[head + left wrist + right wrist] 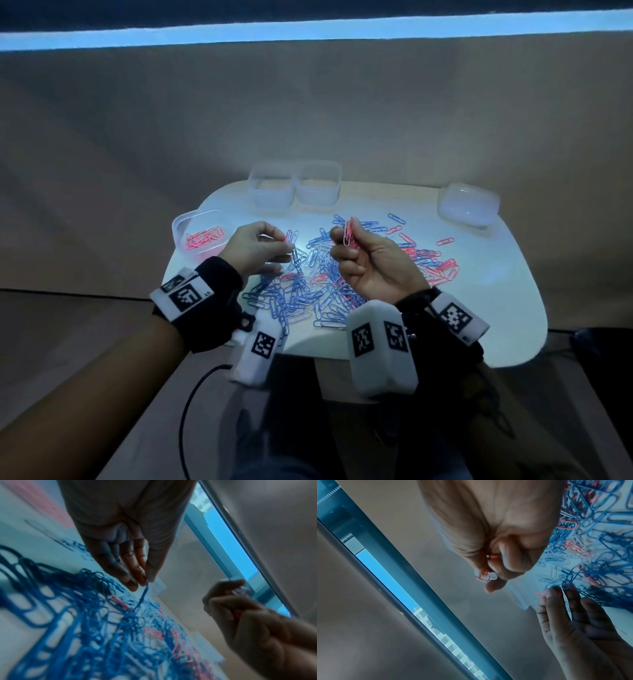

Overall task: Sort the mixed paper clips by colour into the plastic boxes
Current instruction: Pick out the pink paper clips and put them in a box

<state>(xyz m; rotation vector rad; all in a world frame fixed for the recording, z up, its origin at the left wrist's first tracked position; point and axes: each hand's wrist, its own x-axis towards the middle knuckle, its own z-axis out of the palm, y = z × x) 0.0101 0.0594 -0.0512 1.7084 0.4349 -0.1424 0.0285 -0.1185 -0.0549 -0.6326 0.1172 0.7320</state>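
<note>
A mixed pile of blue, pink and white paper clips [308, 287] covers the middle of the small white table [479, 308]. My left hand [287, 242] hovers over the pile's left side. It pinches a pink clip [539, 594] between thumb and fingers, and a blue clip [143, 595] dangles from the fingertips down to the pile. My right hand [342, 236] is raised palm-up over the pile and grips a bundle of pink clips with one white clip [348, 233] that sticks up from its fingers. A clear box [178, 226] at the table's left holds pink clips.
Two empty clear boxes [270, 197] [318, 192] stand side by side at the back edge. Another clear plastic piece [469, 205] sits at the back right corner. Loose pink clips [442, 267] lie right of the pile. A cable [191, 411] hangs below my left wrist.
</note>
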